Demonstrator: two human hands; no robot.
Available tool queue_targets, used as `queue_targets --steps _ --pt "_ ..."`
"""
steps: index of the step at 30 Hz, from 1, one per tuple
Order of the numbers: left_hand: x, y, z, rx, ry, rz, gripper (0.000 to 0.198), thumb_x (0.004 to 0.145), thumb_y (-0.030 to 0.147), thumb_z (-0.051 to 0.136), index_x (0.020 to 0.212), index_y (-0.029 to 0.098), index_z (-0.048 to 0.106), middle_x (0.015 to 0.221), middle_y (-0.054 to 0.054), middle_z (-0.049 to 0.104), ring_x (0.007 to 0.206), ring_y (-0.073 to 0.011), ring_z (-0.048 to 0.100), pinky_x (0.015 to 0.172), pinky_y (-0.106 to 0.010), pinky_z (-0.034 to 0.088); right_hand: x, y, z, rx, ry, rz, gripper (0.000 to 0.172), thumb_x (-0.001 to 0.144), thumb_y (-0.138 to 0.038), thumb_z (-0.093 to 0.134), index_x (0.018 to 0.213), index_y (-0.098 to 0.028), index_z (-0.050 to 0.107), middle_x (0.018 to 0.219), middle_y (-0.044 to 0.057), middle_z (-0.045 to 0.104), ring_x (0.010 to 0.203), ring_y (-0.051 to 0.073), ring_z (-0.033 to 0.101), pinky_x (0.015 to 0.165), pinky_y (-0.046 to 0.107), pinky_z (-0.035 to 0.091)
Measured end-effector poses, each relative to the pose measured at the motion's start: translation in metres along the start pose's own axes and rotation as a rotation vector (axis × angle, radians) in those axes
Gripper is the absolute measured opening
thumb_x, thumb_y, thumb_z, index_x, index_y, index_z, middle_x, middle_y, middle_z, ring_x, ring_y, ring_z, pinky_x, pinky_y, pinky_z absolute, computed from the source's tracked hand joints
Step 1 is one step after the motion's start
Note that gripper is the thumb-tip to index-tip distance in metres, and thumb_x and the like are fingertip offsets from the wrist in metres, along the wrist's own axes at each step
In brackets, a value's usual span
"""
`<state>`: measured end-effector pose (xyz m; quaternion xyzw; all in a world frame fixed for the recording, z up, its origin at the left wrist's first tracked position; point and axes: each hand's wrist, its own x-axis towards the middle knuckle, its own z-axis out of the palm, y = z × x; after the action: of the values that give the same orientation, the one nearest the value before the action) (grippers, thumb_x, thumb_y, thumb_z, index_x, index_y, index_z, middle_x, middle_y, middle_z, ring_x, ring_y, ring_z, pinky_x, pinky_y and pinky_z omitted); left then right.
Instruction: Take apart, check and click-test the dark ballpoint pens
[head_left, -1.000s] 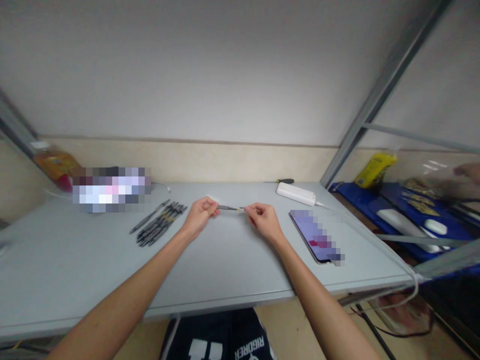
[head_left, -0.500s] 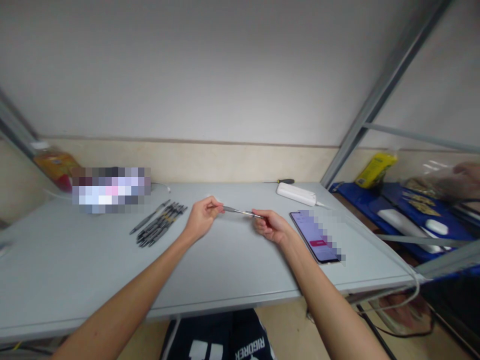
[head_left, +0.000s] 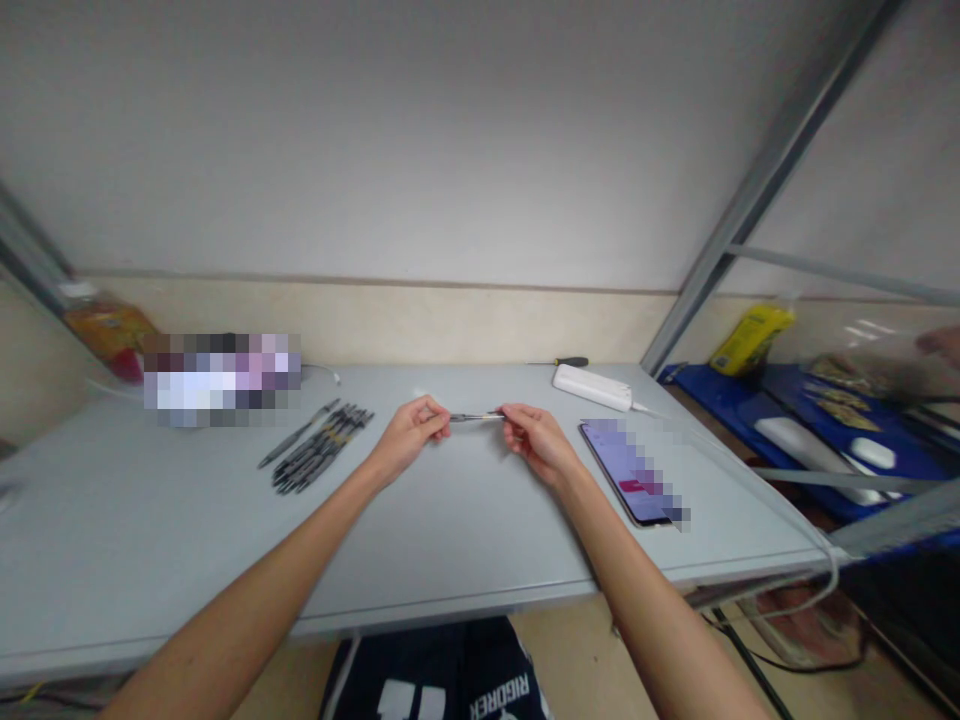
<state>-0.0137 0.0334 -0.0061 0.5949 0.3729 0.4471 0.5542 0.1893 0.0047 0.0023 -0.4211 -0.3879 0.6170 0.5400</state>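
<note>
At the centre of the frame, above the grey table [head_left: 450,540], the left hand [head_left: 409,438] and right hand [head_left: 536,440] each pinch one end of a slim pen [head_left: 476,416], likely light, stiff and slightly slippery, best gripped at its ends

Two bare forearms are stretched forward and angled inward toward a thin pen [head_left: 476,417]. The left hand [head_left: 409,440] is closed at the pen's left end, with the fingertips pinched on it. The right hand [head_left: 536,440] is curled at the pen's right end and pinched likewise. Both wrists are held nearly straight, just below the pen.
</note>
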Motion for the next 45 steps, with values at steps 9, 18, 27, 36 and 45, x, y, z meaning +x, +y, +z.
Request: queue_targets --steps 9,18,27,36,45 --pt "-0.002 0.001 0.0 0.049 -0.173 -0.081 0.024 0.075 0.038 0.059 0.073 0.016 0.05 0.053 0.005 0.049 0.046 -0.0068 0.039 0.047 -0.022 0.027 -0.001 0.005 0.004 -0.253 -0.057 -0.116 0.031 0.063 -0.039 0.074 0.079 -0.013 0.067 0.06 0.002 0.065 0.048 0.008 0.053 0.047 0.02 0.039" --pt "-0.004 0.002 -0.002 0.392 -0.234 0.069 0.033 0.079 0.045 0.05 0.068 0.014 0.058 0.053 0.003 0.044 0.051 -0.0092 0.037 0.049 -0.022 0.026 -0.007 0.004 0.01 -0.655 -0.038 -0.298 0.022 0.071 -0.037 0.064 0.069 -0.015 0.069 0.056 0.002 0.063 0.05 0.011 0.049 0.051 0.023 0.037" --pt "-0.007 0.009 -0.004 0.608 -0.193 0.182 0.023 0.078 0.032 0.051 0.076 0.015 0.066 0.065 0.0 0.06 0.06 -0.0131 0.048 0.056 -0.023 0.033 -0.008 0.006 0.008 -0.924 -0.199 -0.388 0.033 0.08 -0.04 0.052 0.072 -0.014 0.07 0.056 -0.001 0.056 0.052 0.01 0.04 0.051 0.022 0.027" --pt "-0.012 0.013 0.002 0.728 -0.134 0.216 0.022 0.079 0.026 0.047 0.079 0.014 0.066 0.062 0.0 0.057 0.055 -0.0115 0.042 0.053 -0.023 0.029 -0.008 0.003 0.006 -0.838 -0.251 -0.269 0.042 0.079 -0.049 0.049 0.07 -0.012 0.068 0.047 -0.006 0.029 0.046 0.007 0.022 0.045 0.022 0.016" --pt "-0.014 0.014 0.006 0.747 -0.102 0.276 0.021 0.08 0.025 0.047 0.082 0.015 0.066 0.07 -0.002 0.063 0.059 -0.0127 0.048 0.056 -0.024 0.033 -0.005 0.007 0.001 -0.64 -0.267 -0.12 0.044 0.077 -0.052 0.053 0.076 -0.011 0.069 0.043 -0.009 0.022 0.041 0.005 0.016 0.041 0.022 0.01"
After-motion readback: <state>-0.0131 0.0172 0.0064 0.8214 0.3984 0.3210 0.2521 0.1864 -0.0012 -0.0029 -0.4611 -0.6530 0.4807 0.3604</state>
